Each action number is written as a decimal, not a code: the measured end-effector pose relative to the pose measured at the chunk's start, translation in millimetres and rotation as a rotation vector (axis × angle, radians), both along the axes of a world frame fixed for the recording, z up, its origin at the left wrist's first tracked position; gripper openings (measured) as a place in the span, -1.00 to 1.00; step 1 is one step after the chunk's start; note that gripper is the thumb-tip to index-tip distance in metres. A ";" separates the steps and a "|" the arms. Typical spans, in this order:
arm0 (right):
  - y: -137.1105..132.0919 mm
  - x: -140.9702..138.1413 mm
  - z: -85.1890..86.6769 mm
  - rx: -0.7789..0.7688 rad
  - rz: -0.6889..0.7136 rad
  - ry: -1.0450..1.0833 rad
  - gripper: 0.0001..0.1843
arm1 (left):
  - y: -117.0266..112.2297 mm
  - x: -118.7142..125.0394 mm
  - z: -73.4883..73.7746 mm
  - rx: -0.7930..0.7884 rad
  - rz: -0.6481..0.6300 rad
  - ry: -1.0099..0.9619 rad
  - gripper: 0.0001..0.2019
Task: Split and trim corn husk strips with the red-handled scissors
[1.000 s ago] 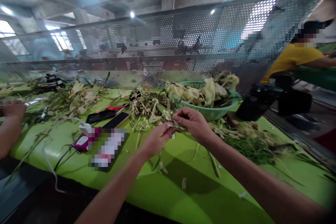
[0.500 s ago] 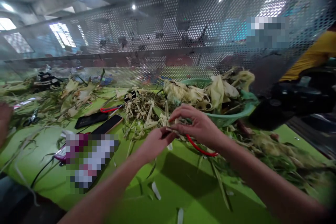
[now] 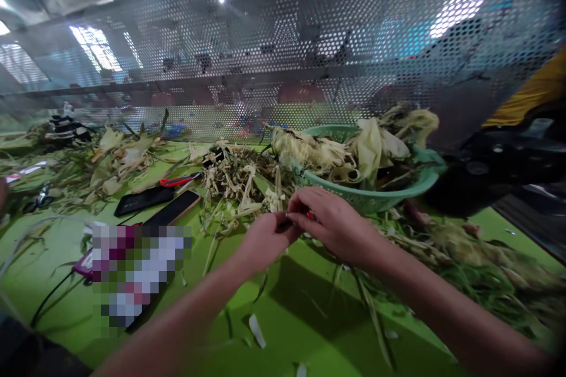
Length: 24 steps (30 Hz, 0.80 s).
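Observation:
My left hand (image 3: 265, 241) and my right hand (image 3: 331, 221) meet above the green table. Both are closed, with thumbs and fingertips pinched together at one spot. Whatever the left fingertips pinch is too small and covered to make out. A bit of a red thing (image 3: 311, 215) shows between the fingers of the right hand; its kind is hidden. Just beyond the hands lies a heap of pale dried plant pieces (image 3: 239, 179), like cut corn husk. Behind the right hand stands a green plastic basket (image 3: 354, 191) holding pale husks and silky fibres (image 3: 369, 147).
To the left lie a phone (image 3: 172, 210), a black case (image 3: 144, 200), a red-handled tool (image 3: 179, 179) and scissors (image 3: 39, 199). Leafy scraps (image 3: 481, 259) cover the right side. A perforated metal screen (image 3: 265, 70) stands behind. A person's yellow sleeve (image 3: 528, 91) shows at right.
My hands have drawn closer, and the right fingers have curled in. The red curved part that stuck out below my right hand is now mostly hidden. The view has shifted slightly right.

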State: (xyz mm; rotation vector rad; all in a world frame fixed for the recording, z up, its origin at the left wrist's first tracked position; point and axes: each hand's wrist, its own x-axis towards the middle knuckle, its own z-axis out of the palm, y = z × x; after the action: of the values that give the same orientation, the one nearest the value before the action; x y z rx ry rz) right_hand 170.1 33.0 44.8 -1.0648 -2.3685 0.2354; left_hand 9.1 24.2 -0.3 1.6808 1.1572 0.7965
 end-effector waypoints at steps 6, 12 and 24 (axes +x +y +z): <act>-0.9 1.6 -0.3 0.022 -0.017 -0.045 -0.95 | -1.4 1.8 -2.7 -0.031 0.013 -0.006 -0.76; 0.8 0.9 -2.8 -0.029 -0.045 0.036 -0.91 | -4.6 4.7 -0.2 -0.081 -0.008 -0.119 -0.74; 5.1 -3.4 -15.6 -0.089 -0.080 0.268 -0.92 | -9.2 -0.7 1.5 -0.034 -0.118 -0.146 -0.80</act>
State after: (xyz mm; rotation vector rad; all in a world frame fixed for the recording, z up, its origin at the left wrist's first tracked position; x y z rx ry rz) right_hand 166.7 38.2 29.3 -1.0927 -2.0885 0.4302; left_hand 8.3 14.9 1.2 1.6193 0.9573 0.8068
